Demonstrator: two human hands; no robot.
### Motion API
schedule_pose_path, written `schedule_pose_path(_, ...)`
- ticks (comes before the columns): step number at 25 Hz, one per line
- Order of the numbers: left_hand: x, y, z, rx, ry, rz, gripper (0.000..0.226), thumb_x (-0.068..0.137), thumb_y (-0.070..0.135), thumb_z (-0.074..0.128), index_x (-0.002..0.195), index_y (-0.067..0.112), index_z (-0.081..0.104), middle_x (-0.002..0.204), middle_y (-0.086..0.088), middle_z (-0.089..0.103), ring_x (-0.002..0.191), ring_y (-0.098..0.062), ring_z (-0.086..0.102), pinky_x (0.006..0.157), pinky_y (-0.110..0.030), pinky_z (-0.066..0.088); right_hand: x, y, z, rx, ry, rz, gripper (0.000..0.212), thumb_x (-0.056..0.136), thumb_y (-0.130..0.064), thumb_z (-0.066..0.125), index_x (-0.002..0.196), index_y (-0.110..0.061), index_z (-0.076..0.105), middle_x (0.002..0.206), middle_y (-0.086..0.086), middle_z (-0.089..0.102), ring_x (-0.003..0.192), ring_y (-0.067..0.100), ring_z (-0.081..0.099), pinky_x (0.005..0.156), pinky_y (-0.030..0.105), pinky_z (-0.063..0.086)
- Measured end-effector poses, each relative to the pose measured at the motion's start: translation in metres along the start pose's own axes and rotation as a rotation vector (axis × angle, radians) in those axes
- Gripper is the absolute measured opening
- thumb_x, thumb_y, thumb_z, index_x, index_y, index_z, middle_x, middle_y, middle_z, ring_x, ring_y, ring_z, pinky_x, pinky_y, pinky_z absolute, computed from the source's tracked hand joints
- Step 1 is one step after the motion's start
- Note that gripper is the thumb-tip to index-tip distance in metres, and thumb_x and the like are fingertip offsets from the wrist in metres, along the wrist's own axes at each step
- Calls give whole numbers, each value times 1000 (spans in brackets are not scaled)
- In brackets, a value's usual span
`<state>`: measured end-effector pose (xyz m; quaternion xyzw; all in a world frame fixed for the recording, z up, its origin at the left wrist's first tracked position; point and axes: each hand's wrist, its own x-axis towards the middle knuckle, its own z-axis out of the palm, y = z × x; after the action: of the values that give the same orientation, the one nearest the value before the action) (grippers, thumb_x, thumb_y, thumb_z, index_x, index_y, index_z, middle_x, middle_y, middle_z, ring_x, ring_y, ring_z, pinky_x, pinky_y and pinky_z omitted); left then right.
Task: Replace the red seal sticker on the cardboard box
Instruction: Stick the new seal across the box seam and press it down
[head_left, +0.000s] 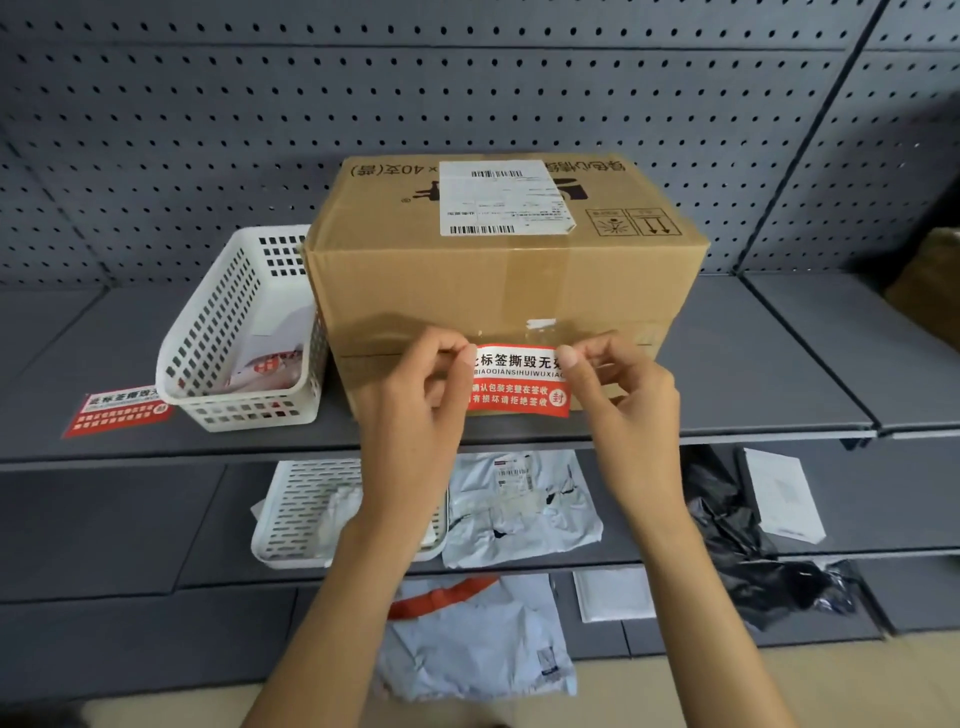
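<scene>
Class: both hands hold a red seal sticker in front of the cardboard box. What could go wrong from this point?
1. The sticker is pinched only at its top corners by the left hand and right hand, so it may go on crooked or wrinkled.
2. Its loose lower edge could curl and stick to itself.
3. White residue on the box front might weaken adhesion if it is covered.

Cardboard box (498, 291) on the top shelf (753, 364), at its front edge. Basket (244, 332) just left, touching the box. Loose sticker (118, 410) flat further left. Both hands (415, 405) (623, 395) before the box's front face, seal sticker (517, 382) between them.
</scene>
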<state>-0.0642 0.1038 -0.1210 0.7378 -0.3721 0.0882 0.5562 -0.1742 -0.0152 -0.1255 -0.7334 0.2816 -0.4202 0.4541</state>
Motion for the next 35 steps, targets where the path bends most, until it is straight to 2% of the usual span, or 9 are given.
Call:
schedule_pose_path(3,0,-7,3,113,29,88,17,98,24,57,93,10,64,82,1,74,72,-7,70,57,-28,58,1,6,2,-11,46,-25,19,93,-33,66,83,-16,69,76,-8,70,69,5,61,65,11,43)
schedule_pose_path(10,8,-12,9,201,71,201,19,101,22,51,91,8,61,71,-1,66,55,-19,64,48,-40,51,12,7,8,52,132,-61,9,87,-27,74,85,-18,73,74,-9,70,70,14,62,65,17,45)
schedule_pose_path(13,13,-13,9,252,78,234,21,101,22,51,91,7,61,68,-1,65,52,-20,62,47,-38,50,13,8,11,133,155,-43,10,84,-22,77,90,-19,70,71,-2,70,65,7,54,63,17,42)
schedule_pose_path(17,16,-14,9,213,114,219,19,99,20,56,88,6,63,69,-2,67,56,-19,64,50,-35,51,19,8,15,142,191,-46,14,85,-23,76,85,-12,68,73,-12,65,67,3,53,65,23,45)
schedule_pose_path(22,22,-14,11,199,135,204,20,95,22,63,83,6,67,66,-1,68,54,-15,64,53,-18,47,20,7,17,119,206,-56,18,88,-27,74,84,-12,65,69,-17,62,64,3,50,62,26,44)
schedule_pose_path(27,24,-16,11,157,145,175,21,93,23,65,82,5,68,64,-4,68,54,-20,67,52,-32,52,19,6,18,77,215,-70,19,88,-27,74,82,-11,65,69,-14,61,62,7,51,62,27,45)
schedule_pose_path(29,24,-15,10,160,156,170,21,93,23,66,82,6,69,64,-4,68,54,-22,66,52,-35,52,19,6,20,58,217,-82,19,88,-27,73,81,-12,65,71,-8,61,63,15,51,62,31,46)
schedule_pose_path(31,25,-16,8,168,160,174,20,92,22,66,82,5,69,63,-4,68,54,-23,66,52,-36,52,18,7,21,49,219,-90,18,89,-26,73,80,-12,65,72,1,58,64,21,50,62,33,45)
schedule_pose_path(35,26,-15,6,189,158,198,20,92,21,68,81,4,70,63,-4,68,54,-21,66,53,-33,52,21,9,21,51,212,-84,18,88,-25,73,79,-12,64,68,1,50,63,19,47,61,33,43)
